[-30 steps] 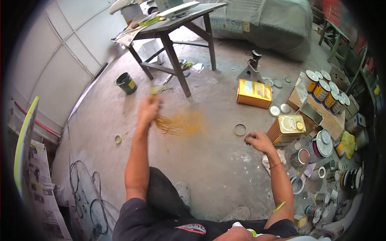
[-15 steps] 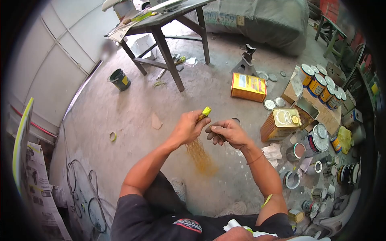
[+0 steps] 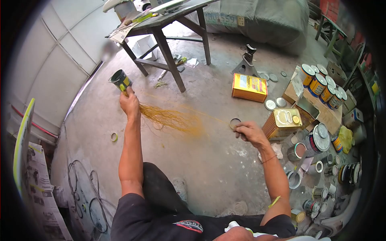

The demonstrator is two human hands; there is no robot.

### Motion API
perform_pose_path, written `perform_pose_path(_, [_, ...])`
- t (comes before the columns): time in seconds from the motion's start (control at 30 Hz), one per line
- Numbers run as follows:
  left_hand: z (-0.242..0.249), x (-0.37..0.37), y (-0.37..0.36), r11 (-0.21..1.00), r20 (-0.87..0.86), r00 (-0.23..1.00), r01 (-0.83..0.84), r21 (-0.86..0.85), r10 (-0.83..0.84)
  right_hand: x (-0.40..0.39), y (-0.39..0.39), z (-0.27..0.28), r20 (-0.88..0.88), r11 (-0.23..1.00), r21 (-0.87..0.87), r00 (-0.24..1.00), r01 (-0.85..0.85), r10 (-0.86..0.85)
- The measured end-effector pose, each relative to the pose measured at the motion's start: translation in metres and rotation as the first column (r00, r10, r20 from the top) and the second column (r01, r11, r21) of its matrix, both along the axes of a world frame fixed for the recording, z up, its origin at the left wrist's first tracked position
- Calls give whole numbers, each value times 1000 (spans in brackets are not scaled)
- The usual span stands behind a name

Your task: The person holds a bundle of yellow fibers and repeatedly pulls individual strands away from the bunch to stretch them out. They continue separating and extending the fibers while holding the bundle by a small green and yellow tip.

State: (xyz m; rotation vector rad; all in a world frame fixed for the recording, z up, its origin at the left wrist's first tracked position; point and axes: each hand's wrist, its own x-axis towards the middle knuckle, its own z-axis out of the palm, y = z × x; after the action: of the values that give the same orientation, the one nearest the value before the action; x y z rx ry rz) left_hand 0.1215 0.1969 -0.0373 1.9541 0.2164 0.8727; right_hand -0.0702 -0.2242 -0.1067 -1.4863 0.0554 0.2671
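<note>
One bundle of thin ochre strands, held in the left hand, above the floor. Left hand closed round the narrow end, where a yellow-green wrap shows past the fist. Loose ends spread toward the right hand and blur at the tips, which suggests motion.

Right hand: fingers drawn together, apparently pinching a single strand that runs across from the bundle side. Exact contact at the fingertips too small to confirm.

Handling, judged: very light, limp, no stiffness along the length; free ends likely to fan out and tangle. Individual strands probably easy to snap or pull free, and a fine one may slip from a loose pinch. Best hold: the wrapped end, full fist, where the strands gather; fingertips only for one strand.

Surroundings: dark bucket on the floor just beyond the left hand; tape roll nearer the body from it. Dark ring by the right fingertips, contact unclear. Square metal can to the right of the right hand; worktop well beyond the left hand
</note>
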Motion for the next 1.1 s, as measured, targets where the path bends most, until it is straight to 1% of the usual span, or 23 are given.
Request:
perform_pose_path(0.03, [-10,9,12,980,-10,985,-173,93,175,-3,-9,5,4,1000,-19,1000,-13,13])
perform_pose_path(0.1, [-36,21,22,960,-43,963,-260,101,265,-5,-20,5,13,999,-37,999,-29,30])
perform_pose_path(0.17, [-34,26,25,932,-69,933,-345,108,353,-2,-26,2,85,981,-192,996,38,-22])
perform_pose_path(0.2, [-31,27,21,915,-91,910,-402,37,404,-1,-32,7,108,950,-310,994,37,-4])
perform_pose_path(0.23, [-29,30,19,889,-120,885,-456,-34,450,2,-45,3,115,950,-311,993,36,0])
perform_pose_path(0.27, [-24,30,23,888,-118,884,-459,-37,452,4,-61,-5,195,868,-477,979,141,-52])
perform_pose_path(0.3, [-20,30,29,907,-128,906,-414,-73,403,4,-75,-10,280,747,-617,956,248,-85])
perform_pose_path(0.33, [-11,25,29,923,-136,926,-368,-110,353,1,-85,-9,282,745,-619,956,247,-83])
perform_pose_path(0.37, [-7,19,24,923,-132,926,-367,-115,352,-1,-95,-9,271,708,-636,948,307,-168])
perform_pose_path(0.4, [5,-2,7,991,-194,981,-4,-131,-22,-4,-100,-6,258,667,-651,932,362,-254])
perform_pose_path(0.43, [15,-24,-14,918,-252,885,360,-167,-392,-4,-91,3,252,667,-651,932,361,-259])
perform_pose_path(0.47, [27,-47,-46,838,-351,767,534,-112,-536,-2,-70,18,300,713,-589,923,379,-243])
perform_pose_path(0.5, [36,-67,-80,716,-447,618,694,-76,-647,1,-49,35,355,753,-524,906,398,-232])
perform_pose_path(0.57, [33,-97,-127,569,-512,440,814,-120,-738,1,-5,63,458,851,-405,879,335,-129])
perform_pose_path(0.63, [36,-126,-154,474,-557,296,856,-205,-776,2,28,65,448,931,-314,894,186,-27])
perform_pose_path(0.67, [31,-134,-163,467,-557,291,861,-202,-778,0,39,66,450,930,-313,892,195,-36])
perform_pose_path(0.73, [23,-145,-172,368,-470,202,882,-293,-859,-5,54,65,362,987,-143,924,-75,123])
perform_pose_path(0.77, [21,-145,-173,369,-471,203,882,-293,-859,-5,54,64,362,987,-142,924,-77,124])
perform_pose_path(0.83, [18,-146,-173,370,-406,197,834,-410,-893,-6,50,61,160,991,62,981,-119,107])
perform_pose_path(0.87, [18,-147,-172,372,-406,198,833,-410,-892,-7,48,59,160,991,62,981,-120,109])
perform_pose_path(0.97, [25,-149,-171,172,-225,25,729,-662,-974,-9,43,58,177,983,21,968,-182,175])
perform_pose_path(1.07, [31,-151,-173,197,-295,10,763,-615,-956,-10,42,60,202,989,36,971,-140,130])
perform_pose_path(1.1, [30,-150,-174,196,-293,8,763,-616,-956,-9,41,59,230,990,-19,963,-142,142])
